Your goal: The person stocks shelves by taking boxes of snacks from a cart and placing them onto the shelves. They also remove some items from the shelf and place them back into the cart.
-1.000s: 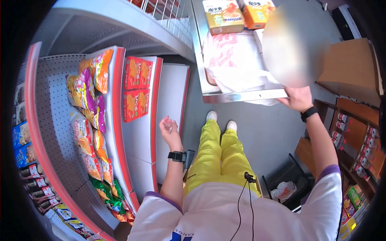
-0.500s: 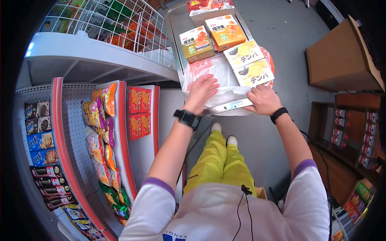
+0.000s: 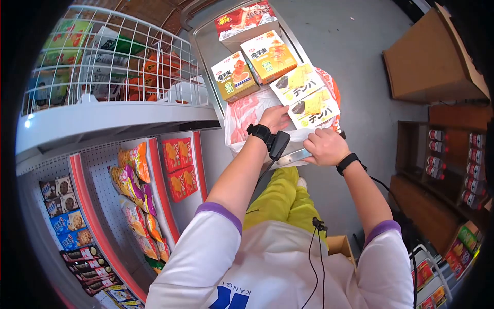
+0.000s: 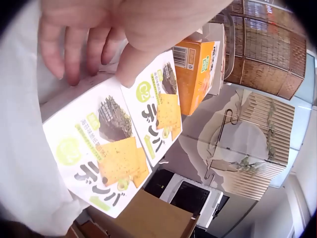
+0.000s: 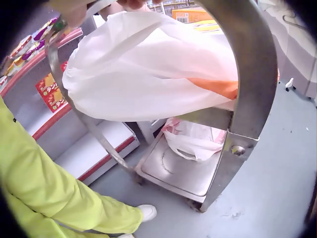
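Two white cracker boxes [image 3: 314,109] with yellow crackers pictured on them lie side by side on a metal trolley [image 3: 207,44]. My left hand [image 3: 275,118] is over a white plastic bag [image 3: 242,116] with pink print, beside these boxes. In the left wrist view, its loosely extended fingers [image 4: 73,54] hang by the boxes' side, with the thumb at the top edge of one. My right hand [image 3: 327,147] grips the trolley's near rail, where the bag drapes over. Behind the cracker boxes stand an orange snack box [image 3: 270,54] and an olive-gold one [image 3: 234,77].
A red-and-white carton [image 3: 247,23] stands at the trolley's far end. Shelves with bagged snacks [image 3: 131,183] and red boxes [image 3: 180,167] are on the left, below a white wire basket [image 3: 154,67]. A cardboard box [image 3: 432,62] and a bottle shelf [image 3: 411,144] stand right.
My left hand has risen from beside the shelf, reached over the trolley and moved right to the cracker boxes. My right hand stays on the rail. The view has shifted, showing more of the trolley.
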Tool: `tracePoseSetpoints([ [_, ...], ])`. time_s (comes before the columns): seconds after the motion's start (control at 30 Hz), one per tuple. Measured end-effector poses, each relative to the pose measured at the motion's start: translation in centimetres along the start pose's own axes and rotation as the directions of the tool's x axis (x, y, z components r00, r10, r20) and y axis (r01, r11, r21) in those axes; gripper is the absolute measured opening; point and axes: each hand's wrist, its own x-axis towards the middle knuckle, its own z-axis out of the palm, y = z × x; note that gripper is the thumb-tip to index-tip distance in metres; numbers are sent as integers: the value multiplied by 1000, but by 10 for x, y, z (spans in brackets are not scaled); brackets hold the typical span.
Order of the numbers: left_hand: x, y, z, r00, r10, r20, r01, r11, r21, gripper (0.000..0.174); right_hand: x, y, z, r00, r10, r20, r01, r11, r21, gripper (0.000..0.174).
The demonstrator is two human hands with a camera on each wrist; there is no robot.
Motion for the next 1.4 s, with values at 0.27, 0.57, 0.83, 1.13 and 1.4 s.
tracePoseSetpoints([
  [0.27,7,5,6,990,75,-115,-76,997,-2,44,-2,4,0,1000,1,-21,0,999,33,40],
  [0.57,0,-1,30,925,220,-309,-227,974,13,43,-5,2,3,998,8,-58,-8,1000,-4,41],
  [0.83,-1,-2,24,974,166,-153,-172,985,-28,44,-5,0,4,998,14,-54,-15,1000,-7,42],
  [1.13,-1,-3,12,980,183,-84,-184,983,-14,42,-4,-1,3,996,32,-78,-32,999,-1,41],
  [1.4,-5,-2,17,959,266,-95,-264,964,24,42,0,-5,-7,993,100,69,-110,981,160,39],
])
